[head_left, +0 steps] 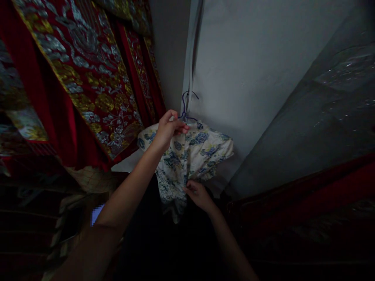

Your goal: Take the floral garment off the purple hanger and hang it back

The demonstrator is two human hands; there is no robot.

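Observation:
A cream garment with a blue floral print (pixel 190 156) hangs on a thin purple hanger (pixel 187 107) in front of a pale wall. My left hand (pixel 168 127) is closed on the top of the garment at the hanger's neck. Lower down, my right hand (pixel 199 194) pinches the bunched fabric near the garment's lower middle. The hanger's hook is up beside a grey vertical strip (pixel 191 50).
Red hangings with gold and silver embroidery (pixel 88 70) fill the left side. A grey sheet-covered surface (pixel 307 128) slopes across the right, with dark red wood (pixel 293 210) below it. The floor area beneath my arms is very dark.

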